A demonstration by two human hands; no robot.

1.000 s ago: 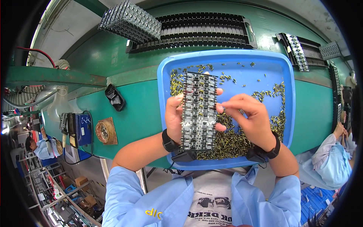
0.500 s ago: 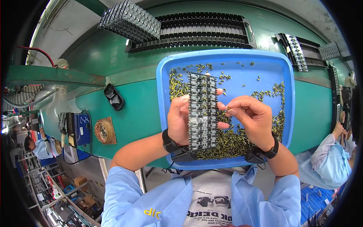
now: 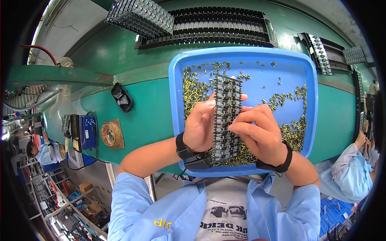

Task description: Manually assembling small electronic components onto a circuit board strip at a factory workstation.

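My left hand [image 3: 199,122] grips a long circuit board panel [image 3: 227,120] by its left edge, thumb on its face and fingers behind. The panel is tilted up above a blue tray [image 3: 175,100]. In the tray lie many small black and yellow-green cylindrical capacitors [image 3: 195,90], heaped most thickly at the left and near sides. My right hand [image 3: 261,134] is closed in a pinch, its fingertips at the panel's face, right of the middle. The capacitor seen in this pinch earlier is now hidden by the fingertips.
Behind the tray lies a long black slotted rack [image 3: 217,26] with stacked boards [image 3: 140,18] at its left end. Another rack [image 3: 335,56] stands far right. On the left are a black holder [image 3: 122,97], a round dish [image 3: 112,133] and a blue box [image 3: 88,132]. A co-worker's sleeve [image 3: 350,172] shows at right.
My right hand has moved left with the pinched capacitor, from beside the panel onto its face. The panel and my left hand have shifted slightly right in view.
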